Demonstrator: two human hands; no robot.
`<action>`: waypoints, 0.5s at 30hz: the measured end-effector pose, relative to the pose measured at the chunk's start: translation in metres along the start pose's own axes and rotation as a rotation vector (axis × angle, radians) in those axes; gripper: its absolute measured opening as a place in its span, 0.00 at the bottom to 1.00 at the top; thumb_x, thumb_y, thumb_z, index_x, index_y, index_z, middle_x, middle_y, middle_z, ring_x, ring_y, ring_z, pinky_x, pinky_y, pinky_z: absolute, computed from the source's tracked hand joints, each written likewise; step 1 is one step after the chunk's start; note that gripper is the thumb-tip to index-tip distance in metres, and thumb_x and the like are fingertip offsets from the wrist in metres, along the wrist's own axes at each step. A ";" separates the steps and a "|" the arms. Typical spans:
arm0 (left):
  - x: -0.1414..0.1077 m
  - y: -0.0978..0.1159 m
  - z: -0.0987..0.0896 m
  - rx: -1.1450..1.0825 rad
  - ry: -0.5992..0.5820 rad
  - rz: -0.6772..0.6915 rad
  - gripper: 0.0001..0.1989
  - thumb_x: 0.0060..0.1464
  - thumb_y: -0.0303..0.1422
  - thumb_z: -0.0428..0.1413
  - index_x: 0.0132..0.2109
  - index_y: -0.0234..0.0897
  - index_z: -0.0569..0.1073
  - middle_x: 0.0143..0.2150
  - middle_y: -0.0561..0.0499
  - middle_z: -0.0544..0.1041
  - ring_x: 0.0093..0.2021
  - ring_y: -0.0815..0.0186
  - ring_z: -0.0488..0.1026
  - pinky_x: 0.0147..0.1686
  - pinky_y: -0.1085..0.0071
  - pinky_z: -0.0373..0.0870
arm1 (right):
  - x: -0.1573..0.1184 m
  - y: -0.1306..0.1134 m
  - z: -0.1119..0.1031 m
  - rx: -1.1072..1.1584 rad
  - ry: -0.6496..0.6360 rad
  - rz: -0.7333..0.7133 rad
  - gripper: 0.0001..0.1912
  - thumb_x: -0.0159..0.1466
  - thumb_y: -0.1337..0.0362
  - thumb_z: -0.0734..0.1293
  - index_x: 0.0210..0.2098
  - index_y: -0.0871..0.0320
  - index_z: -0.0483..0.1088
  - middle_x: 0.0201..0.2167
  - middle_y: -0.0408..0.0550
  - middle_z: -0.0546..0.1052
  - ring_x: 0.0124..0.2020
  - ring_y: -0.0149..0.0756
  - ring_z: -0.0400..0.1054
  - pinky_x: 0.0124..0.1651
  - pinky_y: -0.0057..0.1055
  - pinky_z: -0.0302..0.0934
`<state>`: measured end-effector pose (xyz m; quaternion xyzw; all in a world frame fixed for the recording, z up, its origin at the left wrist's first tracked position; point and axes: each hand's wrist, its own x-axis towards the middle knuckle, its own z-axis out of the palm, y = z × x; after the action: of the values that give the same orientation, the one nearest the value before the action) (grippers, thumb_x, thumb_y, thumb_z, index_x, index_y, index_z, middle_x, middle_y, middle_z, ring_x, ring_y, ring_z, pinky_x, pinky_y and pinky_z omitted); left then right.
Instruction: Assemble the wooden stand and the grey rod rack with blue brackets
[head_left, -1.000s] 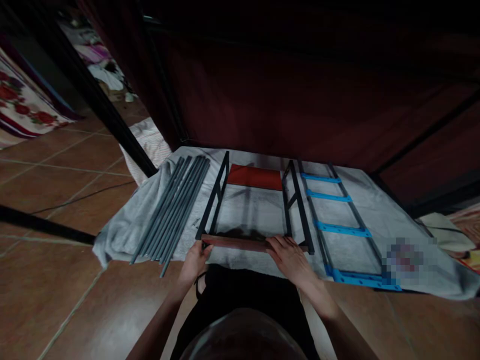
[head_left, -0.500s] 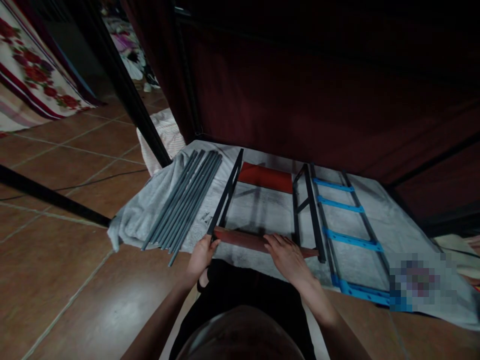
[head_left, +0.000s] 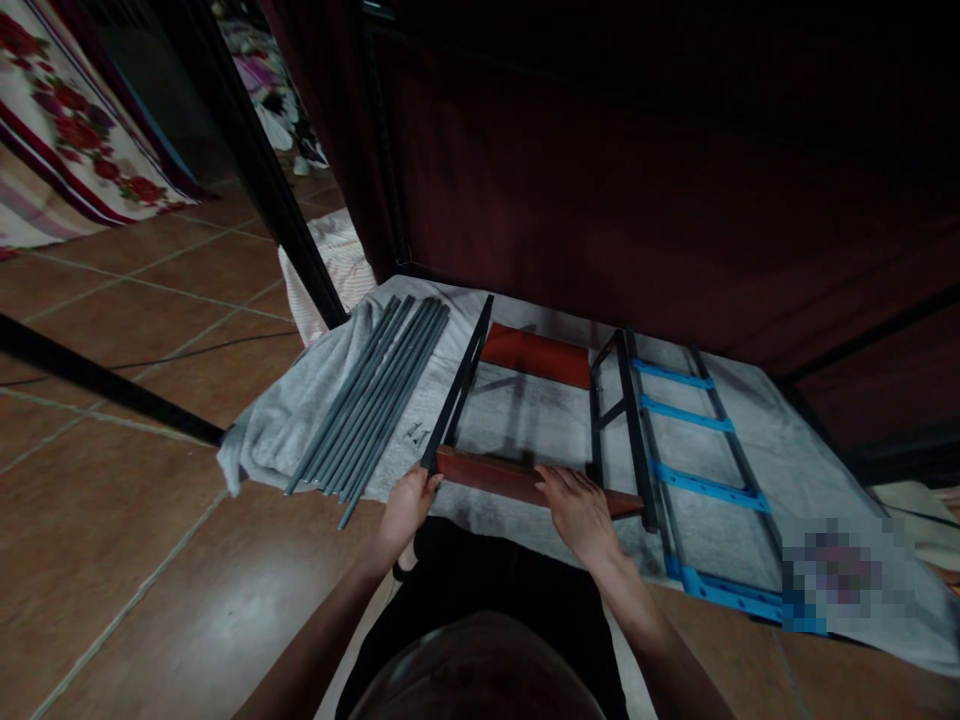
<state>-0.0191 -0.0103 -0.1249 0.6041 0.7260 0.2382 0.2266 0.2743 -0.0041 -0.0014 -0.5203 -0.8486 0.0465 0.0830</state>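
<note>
A black metal frame (head_left: pixel 632 430) stands on the grey cloth, with a red-brown board (head_left: pixel 487 476) along its near side and an orange-red board (head_left: pixel 535 355) across its far side. My left hand (head_left: pixel 409 500) has its fingers wrapped round the near left corner of the frame, beside the board's end. My right hand (head_left: pixel 578 510) lies on the right part of the near board, its fingers spread over the top edge. Small dark hardware (head_left: pixel 414 433) rests on the cloth left of the frame.
Several grey tubes (head_left: pixel 367 400) lie left of the frame. On the right is a ladder-like piece with blue crossbars (head_left: pixel 709 485). Dark poles (head_left: pixel 255 160) cross the left side, and a dark red curtain (head_left: pixel 600 200) hangs behind. A blurred patch covers the cloth's right end.
The near board looks slightly more tilted, with more of its face showing. My right hand has shifted a little to the right. The whole view has moved slightly.
</note>
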 end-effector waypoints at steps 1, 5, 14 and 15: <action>-0.001 0.001 0.000 0.002 -0.001 -0.003 0.08 0.61 0.34 0.51 0.39 0.36 0.72 0.40 0.42 0.80 0.40 0.58 0.78 0.44 0.64 0.71 | -0.001 0.000 0.000 0.001 0.003 0.000 0.17 0.73 0.64 0.57 0.55 0.56 0.71 0.49 0.52 0.79 0.47 0.41 0.73 0.52 0.38 0.65; -0.002 0.004 -0.002 0.001 -0.033 0.021 0.09 0.63 0.32 0.49 0.45 0.35 0.72 0.45 0.40 0.79 0.44 0.57 0.78 0.47 0.64 0.71 | -0.003 -0.004 -0.001 0.038 0.002 -0.006 0.16 0.73 0.63 0.56 0.55 0.56 0.71 0.50 0.51 0.79 0.49 0.41 0.73 0.54 0.38 0.64; -0.004 0.005 -0.002 0.020 -0.041 0.033 0.09 0.64 0.32 0.47 0.45 0.36 0.71 0.42 0.41 0.78 0.44 0.57 0.77 0.45 0.64 0.70 | 0.012 -0.027 -0.011 0.084 -0.077 -0.062 0.20 0.73 0.62 0.56 0.62 0.54 0.64 0.58 0.53 0.73 0.55 0.42 0.70 0.60 0.43 0.62; -0.004 0.005 -0.002 0.016 -0.040 0.031 0.09 0.63 0.32 0.47 0.45 0.36 0.71 0.41 0.42 0.78 0.44 0.57 0.77 0.45 0.64 0.70 | 0.015 -0.030 -0.012 0.092 -0.085 -0.084 0.21 0.73 0.62 0.56 0.64 0.54 0.62 0.60 0.53 0.72 0.56 0.42 0.69 0.60 0.43 0.62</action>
<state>-0.0155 -0.0139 -0.1199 0.6216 0.7137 0.2240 0.2324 0.2439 -0.0041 0.0165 -0.4774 -0.8695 0.1039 0.0727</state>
